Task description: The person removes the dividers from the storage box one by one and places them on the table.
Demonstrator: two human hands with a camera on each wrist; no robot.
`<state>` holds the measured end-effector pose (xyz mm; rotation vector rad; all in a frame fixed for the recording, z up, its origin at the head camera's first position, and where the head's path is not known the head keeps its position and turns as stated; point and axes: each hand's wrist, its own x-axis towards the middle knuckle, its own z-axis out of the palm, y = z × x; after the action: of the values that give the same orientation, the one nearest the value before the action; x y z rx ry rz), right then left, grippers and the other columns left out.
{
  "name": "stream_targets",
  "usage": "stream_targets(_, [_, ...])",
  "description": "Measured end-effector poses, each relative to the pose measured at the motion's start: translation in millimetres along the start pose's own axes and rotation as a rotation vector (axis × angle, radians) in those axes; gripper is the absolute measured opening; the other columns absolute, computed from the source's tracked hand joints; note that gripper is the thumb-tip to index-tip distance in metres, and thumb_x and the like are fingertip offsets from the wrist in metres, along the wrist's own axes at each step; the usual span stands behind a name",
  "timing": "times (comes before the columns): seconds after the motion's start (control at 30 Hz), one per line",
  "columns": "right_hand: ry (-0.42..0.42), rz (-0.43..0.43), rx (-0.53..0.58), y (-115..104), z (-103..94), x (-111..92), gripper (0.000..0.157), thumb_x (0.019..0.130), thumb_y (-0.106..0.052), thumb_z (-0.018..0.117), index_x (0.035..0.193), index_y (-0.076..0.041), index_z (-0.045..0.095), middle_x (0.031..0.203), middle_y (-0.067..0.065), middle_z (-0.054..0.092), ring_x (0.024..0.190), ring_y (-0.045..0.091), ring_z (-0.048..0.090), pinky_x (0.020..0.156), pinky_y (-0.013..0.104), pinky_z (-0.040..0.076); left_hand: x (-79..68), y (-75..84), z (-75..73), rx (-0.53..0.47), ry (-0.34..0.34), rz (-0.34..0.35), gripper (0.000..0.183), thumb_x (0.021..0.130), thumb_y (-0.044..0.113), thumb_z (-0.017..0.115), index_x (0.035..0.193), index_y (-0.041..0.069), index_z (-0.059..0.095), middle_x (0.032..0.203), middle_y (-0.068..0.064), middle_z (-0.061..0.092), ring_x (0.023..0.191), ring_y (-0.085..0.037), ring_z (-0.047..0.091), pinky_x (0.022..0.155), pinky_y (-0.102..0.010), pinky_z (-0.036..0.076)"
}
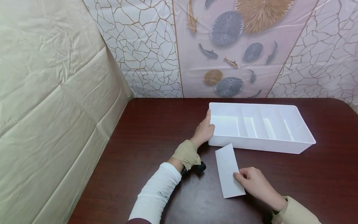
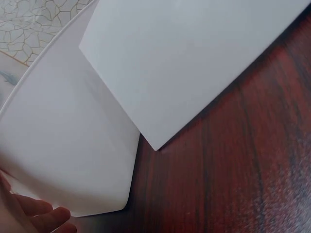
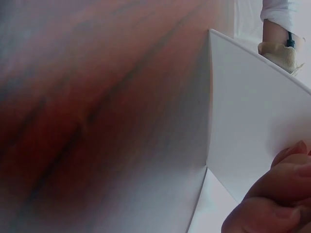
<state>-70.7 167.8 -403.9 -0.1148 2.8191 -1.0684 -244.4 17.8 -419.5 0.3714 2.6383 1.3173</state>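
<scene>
A long white tray (image 1: 254, 141) stands on the table, split by cross walls into several compartments. At its left end my left hand (image 1: 203, 132) grips the end wall, thumb over the rim. In the left wrist view, the fingers (image 2: 46, 218) of that hand curl beside the tray's white wall (image 2: 63, 126). My right hand (image 1: 255, 182) pinches the right edge of a white rectangular panel (image 1: 227, 172) between thumb and fingers. The panel slants in front of the tray, its top edge close to the tray's front wall. Curled fingertips (image 3: 286, 189) overlap the panel (image 3: 248, 102) in the right wrist view.
The dark red-brown wooden table (image 1: 112, 174) lies beneath everything. A black device (image 1: 199, 167) hangs by the left wrist, close over the tabletop. Pale cloth (image 1: 56, 109) hangs along the left side, and a patterned sheet (image 1: 151, 46) covers the back.
</scene>
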Motion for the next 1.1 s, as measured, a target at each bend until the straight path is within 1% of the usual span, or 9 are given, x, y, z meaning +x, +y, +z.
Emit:
stream_targets(0.2, [-0.028, 0.027, 0.013, 3.4, 0.8, -0.1, 0.041, 0.082, -0.016, 0.055, 0.047, -0.01, 0.035, 0.046, -0.009, 0.023, 0.043, 0.001, 0.02, 0.042, 0.016, 0.022, -0.1, 0.8, -0.2, 0.004, 0.003, -0.008, 0.066, 0.089, 0.018, 0.031, 0.141, 0.034, -0.006, 0.147, 0.007, 0.018, 0.048, -0.013, 0.023, 0.048, -0.027, 0.025])
stream_targets(0.4, [-0.06, 0.057, 0.03, 5.7, 0.9, 0.1, 0.041, 0.084, -0.017, 0.054, 0.048, -0.011, 0.034, 0.047, -0.008, 0.022, 0.045, 0.002, 0.019, 0.043, 0.016, 0.021, 0.3, 0.9, -0.8, 0.009, 0.001, -0.003, 0.064, 0.09, 0.018, 0.03, 0.142, 0.029, -0.005, 0.147, 0.006, 0.018, 0.049, -0.013, 0.028, 0.049, -0.028, 0.028])
stream_targets(0.6, [-0.08, 0.076, 0.028, 7.2, 1.3, 0.0, 0.041, 0.084, -0.018, 0.054, 0.049, -0.012, 0.034, 0.047, -0.008, 0.022, 0.045, 0.003, 0.019, 0.043, 0.017, 0.021, 0.7, 0.0, -0.8, -0.004, -0.007, -0.008, 0.064, 0.09, 0.018, 0.03, 0.142, 0.029, -0.004, 0.147, 0.007, 0.018, 0.048, -0.014, 0.025, 0.049, -0.028, 0.027])
stream_targets(0.73, [-0.096, 0.081, 0.015, 8.8, 1.2, 0.1, 0.042, 0.085, -0.019, 0.053, 0.049, -0.013, 0.032, 0.047, -0.007, 0.021, 0.045, 0.004, 0.018, 0.043, 0.017, 0.02, 0.4, 0.6, -1.1, -0.001, -0.009, -0.014, 0.064, 0.09, 0.018, 0.03, 0.142, 0.031, -0.005, 0.147, 0.007, 0.018, 0.048, -0.014, 0.026, 0.049, -0.028, 0.027])
stream_targets(0.93, [-0.122, 0.084, 0.006, 11.9, 1.0, -0.3, 0.043, 0.086, -0.021, 0.053, 0.049, -0.014, 0.031, 0.048, -0.007, 0.02, 0.045, 0.005, 0.017, 0.043, 0.017, 0.02, -0.6, 1.4, -1.4, -0.001, -0.012, -0.023, 0.065, 0.09, 0.018, 0.031, 0.141, 0.034, -0.006, 0.147, 0.007, 0.018, 0.046, -0.013, 0.022, 0.047, -0.028, 0.025])
stream_targets(1.0, [-0.126, 0.084, 0.008, 12.9, 1.0, -0.5, 0.043, 0.086, -0.021, 0.053, 0.049, -0.014, 0.031, 0.048, -0.007, 0.02, 0.046, 0.005, 0.017, 0.043, 0.017, 0.02, -0.7, 1.6, -1.3, 0.003, -0.008, -0.021, 0.065, 0.09, 0.018, 0.031, 0.141, 0.033, -0.006, 0.147, 0.007, 0.018, 0.048, -0.012, 0.026, 0.049, -0.027, 0.027])
stream_targets(1.1, [-0.128, 0.083, 0.011, 13.8, 0.5, -0.4, 0.043, 0.085, -0.02, 0.053, 0.049, -0.013, 0.031, 0.048, -0.007, 0.02, 0.046, 0.004, 0.017, 0.044, 0.017, 0.019, -0.5, 1.2, -0.9, -0.003, -0.008, -0.02, 0.065, 0.09, 0.018, 0.031, 0.141, 0.033, -0.006, 0.148, 0.007, 0.017, 0.049, -0.013, 0.026, 0.05, -0.027, 0.027])
